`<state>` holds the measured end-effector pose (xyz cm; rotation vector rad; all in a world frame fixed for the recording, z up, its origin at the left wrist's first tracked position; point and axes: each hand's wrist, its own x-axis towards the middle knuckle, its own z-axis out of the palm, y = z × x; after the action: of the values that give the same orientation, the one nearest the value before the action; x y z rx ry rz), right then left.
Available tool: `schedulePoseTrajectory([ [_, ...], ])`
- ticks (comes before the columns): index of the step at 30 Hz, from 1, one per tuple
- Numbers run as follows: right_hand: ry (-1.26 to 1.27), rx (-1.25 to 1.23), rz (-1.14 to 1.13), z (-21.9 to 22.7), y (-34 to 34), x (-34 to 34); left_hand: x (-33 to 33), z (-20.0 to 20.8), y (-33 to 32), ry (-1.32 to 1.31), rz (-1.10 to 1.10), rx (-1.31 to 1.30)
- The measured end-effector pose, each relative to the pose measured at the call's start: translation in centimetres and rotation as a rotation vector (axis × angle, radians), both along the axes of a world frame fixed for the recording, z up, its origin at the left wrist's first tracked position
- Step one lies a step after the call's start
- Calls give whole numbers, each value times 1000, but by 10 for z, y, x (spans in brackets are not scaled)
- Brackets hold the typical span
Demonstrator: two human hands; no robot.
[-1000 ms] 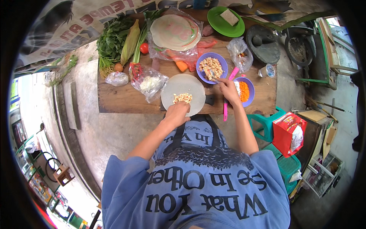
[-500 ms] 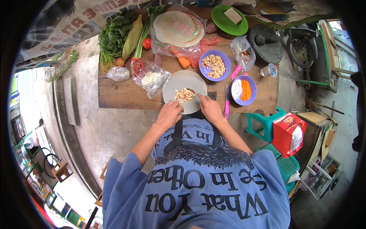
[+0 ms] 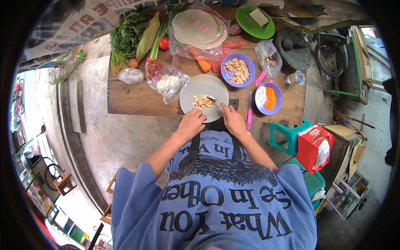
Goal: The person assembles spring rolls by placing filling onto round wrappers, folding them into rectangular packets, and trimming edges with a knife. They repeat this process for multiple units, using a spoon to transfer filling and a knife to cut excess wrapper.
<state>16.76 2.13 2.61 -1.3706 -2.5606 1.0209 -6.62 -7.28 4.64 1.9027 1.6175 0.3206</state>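
A pale round wrapper sheet [image 3: 204, 84] lies on a dark board [image 3: 234, 103] at the table's near edge. On the sheet's near half sits a small heap of chopped, crumbly filling [image 3: 201, 102]. My right hand [image 3: 234, 121] is closed around the handle of a metal spoon [image 3: 213, 99], whose bowl touches the heap's right side. At the sheet's near left edge, my left hand [image 3: 191, 124] has its fingers curled and pinching the rim. Beyond, to the right, a purple bowl [image 3: 249, 62] holds more of the same filling.
Right of the board lie a pink-handled knife [image 3: 249, 114] and a bowl of orange bits and white powder [image 3: 280, 109]. Bagged wrappers [image 3: 196, 27], a green plate [image 3: 246, 23], a stone mortar [image 3: 293, 56], a cup [image 3: 296, 78], leafy greens [image 3: 129, 35] and bagged garlic [image 3: 166, 83] surround them.
The spoon's bowl has come further into sight as my right hand shifted slightly right. The filling looks a bit more gathered. My left hand stays at the sheet's edge; the view has tilted slightly.
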Motion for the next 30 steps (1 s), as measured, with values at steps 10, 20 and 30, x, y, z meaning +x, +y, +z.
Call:
schedulePoseTrajectory([
  [10,40,80,-32,6,4,-4,13,-18,-4,171,32,152],
  [20,41,80,100,18,9,-12,5,-3,-8,47,171,296],
  [30,64,72,112,26,15,-13,3,10,-4,-27,245,282],
])
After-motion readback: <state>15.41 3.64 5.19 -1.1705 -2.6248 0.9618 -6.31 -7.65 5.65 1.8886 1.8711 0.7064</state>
